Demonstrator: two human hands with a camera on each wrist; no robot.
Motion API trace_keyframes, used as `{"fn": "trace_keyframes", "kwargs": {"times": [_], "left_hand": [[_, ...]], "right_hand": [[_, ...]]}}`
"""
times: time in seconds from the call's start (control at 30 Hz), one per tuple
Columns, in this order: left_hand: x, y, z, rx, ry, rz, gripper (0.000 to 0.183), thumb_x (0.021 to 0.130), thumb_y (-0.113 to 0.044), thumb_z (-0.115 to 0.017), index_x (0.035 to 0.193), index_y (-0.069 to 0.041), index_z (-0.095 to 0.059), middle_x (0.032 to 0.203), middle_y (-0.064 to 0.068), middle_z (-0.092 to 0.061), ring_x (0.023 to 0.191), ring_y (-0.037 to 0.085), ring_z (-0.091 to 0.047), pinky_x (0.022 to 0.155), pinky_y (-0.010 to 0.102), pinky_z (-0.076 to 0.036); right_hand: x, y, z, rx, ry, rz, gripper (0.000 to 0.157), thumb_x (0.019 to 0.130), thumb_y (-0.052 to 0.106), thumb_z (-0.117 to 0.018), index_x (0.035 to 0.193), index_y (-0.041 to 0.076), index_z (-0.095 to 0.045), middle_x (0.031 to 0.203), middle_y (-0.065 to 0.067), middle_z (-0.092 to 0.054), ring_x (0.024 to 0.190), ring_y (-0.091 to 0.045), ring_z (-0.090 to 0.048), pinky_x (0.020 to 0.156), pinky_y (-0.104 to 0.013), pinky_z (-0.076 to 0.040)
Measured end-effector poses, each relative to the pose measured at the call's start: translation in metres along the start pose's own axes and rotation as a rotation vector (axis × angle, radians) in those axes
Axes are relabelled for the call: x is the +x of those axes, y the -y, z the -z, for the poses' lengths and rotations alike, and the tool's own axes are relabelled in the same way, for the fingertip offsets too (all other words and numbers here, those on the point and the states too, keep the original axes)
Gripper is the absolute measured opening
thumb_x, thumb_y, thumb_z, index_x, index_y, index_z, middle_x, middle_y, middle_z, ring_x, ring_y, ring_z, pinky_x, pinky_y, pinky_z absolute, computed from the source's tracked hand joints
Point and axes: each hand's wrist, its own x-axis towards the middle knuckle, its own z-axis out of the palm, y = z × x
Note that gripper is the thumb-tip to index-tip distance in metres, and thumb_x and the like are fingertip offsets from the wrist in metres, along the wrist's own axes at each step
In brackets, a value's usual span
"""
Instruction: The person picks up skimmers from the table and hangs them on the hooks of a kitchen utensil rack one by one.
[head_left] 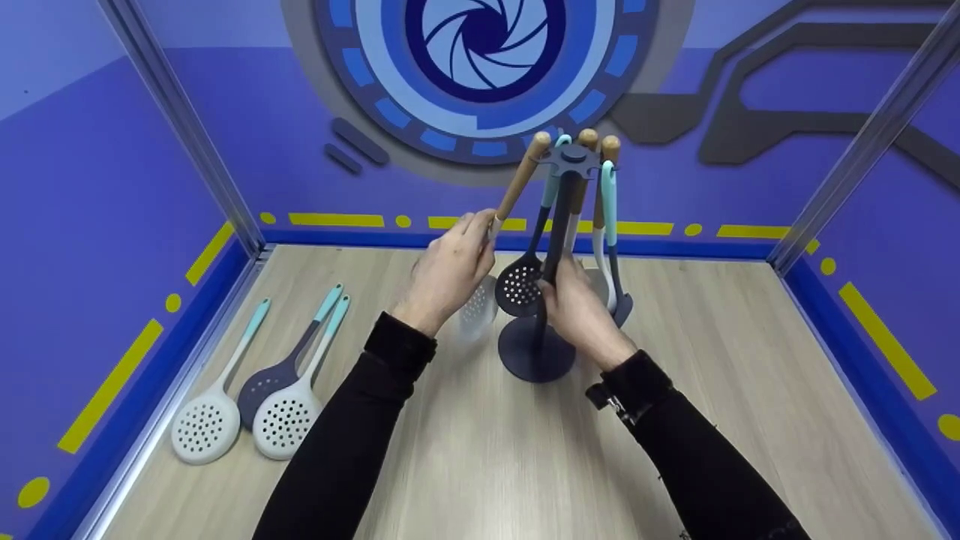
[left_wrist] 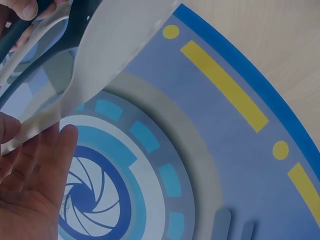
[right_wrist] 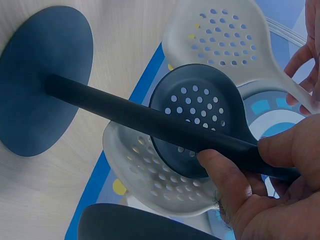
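In the head view my left hand [head_left: 448, 271] pinches a skimmer with a wooden handle [head_left: 521, 180] near the handle's lower end. Its white perforated head [head_left: 478, 309] hangs below, blurred. My right hand [head_left: 581, 311] grips the pole [head_left: 561, 225] of a dark utensil stand, whose round base [head_left: 536, 352] is at the wood table. Close beside that pole hangs a dark skimmer [head_left: 520, 286] with a teal handle. More utensils with wooden and teal handles hang from the stand's hooked top [head_left: 574, 156], partly hidden by my right hand. The right wrist view shows my fingers curled round the pole [right_wrist: 125, 115].
On the table at the left lie two pale skimmers [head_left: 206, 427] with teal handles and a dark utensil [head_left: 266, 382] with a perforated head, partly under one of them. Blue printed panels [head_left: 112, 247] wall the table at the back and both sides.
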Motion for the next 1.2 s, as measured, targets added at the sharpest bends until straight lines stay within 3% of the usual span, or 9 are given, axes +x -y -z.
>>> {"fn": "trace_keyframes", "kwargs": {"times": [0.33,0.57,0.7,0.8,1.2], "left_hand": [[-0.001,0.0,-0.002,0.008,0.001,-0.012,0.04,0.101,-0.024,-0.051,0.141,-0.019,-0.05,0.121,0.001,-0.065,0.089,0.018,-0.071,0.067,0.03,-0.06],[-0.002,0.0,-0.003,0.014,0.003,-0.005,0.041,0.102,-0.027,-0.051,0.141,-0.019,-0.049,0.124,0.001,-0.065,0.105,0.022,-0.071,0.074,0.034,-0.062],[-0.004,0.002,-0.003,-0.011,0.009,-0.012,0.04,0.102,-0.027,-0.051,0.141,-0.018,-0.05,0.113,0.0,-0.066,0.09,0.014,-0.071,0.068,0.028,-0.059],[-0.005,0.004,-0.003,-0.041,0.011,-0.008,0.038,0.102,-0.027,-0.051,0.139,-0.019,-0.051,0.108,0.0,-0.066,0.09,0.01,-0.07,0.069,0.027,-0.058],[-0.009,0.01,-0.005,-0.041,0.023,0.017,0.038,0.102,-0.029,-0.053,0.139,-0.021,-0.051,0.118,-0.002,-0.065,0.098,0.011,-0.071,0.073,0.028,-0.059]], "right_hand": [[-0.001,0.0,0.0,-0.005,-0.005,0.004,0.042,0.103,0.015,-0.05,0.143,0.011,-0.038,0.132,-0.017,-0.051,0.129,-0.033,-0.051,0.105,-0.051,-0.048],[0.0,0.0,0.0,-0.006,-0.008,0.015,0.042,0.103,0.014,-0.05,0.143,0.008,-0.037,0.131,-0.018,-0.051,0.129,-0.033,-0.051,0.106,-0.051,-0.047],[0.0,0.0,-0.001,-0.007,-0.006,0.003,0.036,0.103,0.014,-0.049,0.137,0.006,-0.041,0.127,-0.016,-0.051,0.124,-0.031,-0.053,0.103,-0.05,-0.049],[0.0,-0.001,-0.002,-0.01,-0.005,-0.009,0.033,0.104,0.015,-0.048,0.135,0.006,-0.041,0.125,-0.016,-0.051,0.121,-0.03,-0.054,0.101,-0.049,-0.05],[0.0,0.0,-0.001,-0.01,-0.006,-0.011,0.035,0.104,0.014,-0.048,0.138,0.008,-0.04,0.128,-0.017,-0.051,0.124,-0.03,-0.053,0.102,-0.049,-0.05]]}}
